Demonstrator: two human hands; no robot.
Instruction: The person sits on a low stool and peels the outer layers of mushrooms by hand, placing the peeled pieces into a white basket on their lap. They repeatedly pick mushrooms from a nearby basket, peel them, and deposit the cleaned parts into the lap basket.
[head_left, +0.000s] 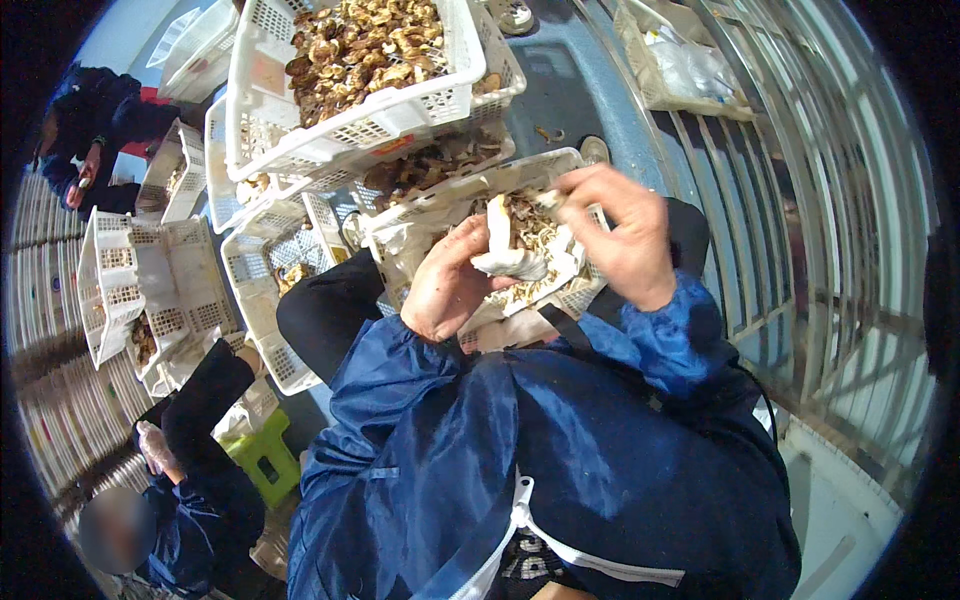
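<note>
In my left hand rests a large pale mushroom, white to cream, held by the thumb and fingers. My right hand is raised on the mushroom's right and blurred. Its bent fingertips pinch a small pale piece, too blurred to name more exactly. Below both hands, between my knees, stands a white perforated plastic crate. Thin brown and cream trimmings lie in it, partly hidden by my hands and the mushroom.
Ahead, a white crate full of brown mushrooms is stacked on others. More crates stand to the left. Two co-workers in dark blue sit on the left, near a green stool. A metal railing and a bin with plastic bags are right.
</note>
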